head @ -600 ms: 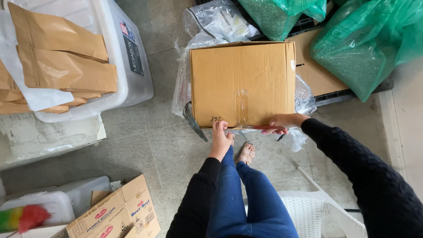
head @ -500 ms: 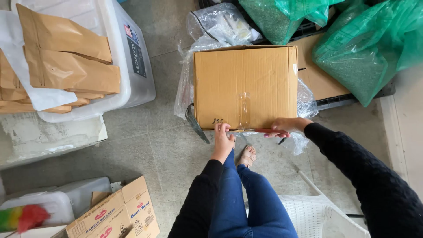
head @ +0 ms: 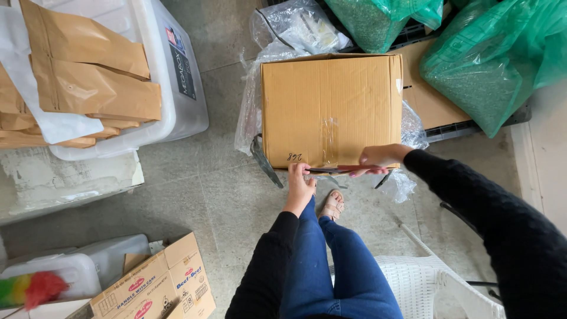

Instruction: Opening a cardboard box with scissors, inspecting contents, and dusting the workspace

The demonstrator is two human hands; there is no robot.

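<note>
You lean over a closed cardboard box (head: 331, 109) standing on the grey floor (head: 195, 195), its taped seam running down the middle of the top. Your left hand (head: 300, 180) presses its fingers against the box's near edge, closed on nothing. Your right hand (head: 380, 158) is curled around the handle of a thin dark blade (head: 333, 170), which lies flat along that same near edge between your 2 hands; whether its tip has entered the tape cannot be told. Clear plastic wrap (head: 251, 112) bunches around the box's left and right sides. Behind the box sit 2 green plastic bags (head: 490, 65) of small pellets and a clear bag (head: 304, 26). To your left, a white plastic bin (head: 177, 88) holds a stack of brown paper pouches (head: 88, 71). Your jeans-clad leg and sandalled foot (head: 332, 205) show below the box, beside a white plastic chair (head: 425, 280). A printed carton (head: 156, 289) and a bright duster (head: 29, 290) lie at the lower left.
</note>
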